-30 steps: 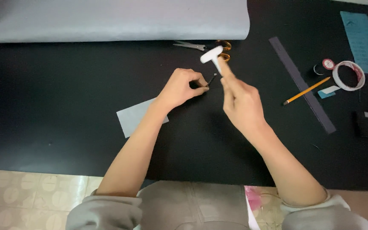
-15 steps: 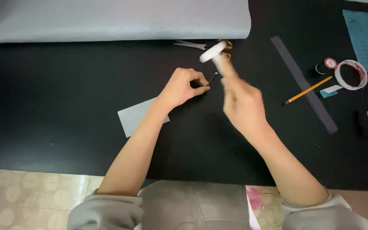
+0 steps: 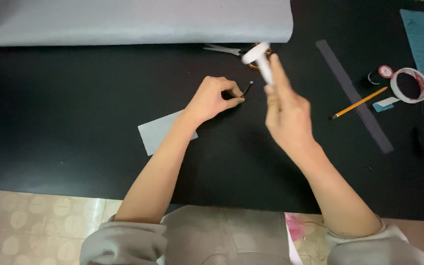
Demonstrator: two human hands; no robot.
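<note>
Hands first: the left hand (image 3: 216,98) is curled shut, pinching a small dark pin (image 3: 248,88) down against the black table (image 3: 74,122), just right of the grey paper piece (image 3: 159,132). Right hand (image 3: 288,115) has swung up since 1 second ago, fist closed round a white mallet (image 3: 259,59), whose blurred head now hangs above and right of that pin, near the scissors (image 3: 224,49). That looks like a raised stroke, pin holding its spot. Off right lie a pencil (image 3: 360,102) and tape roll (image 3: 409,84).
</note>
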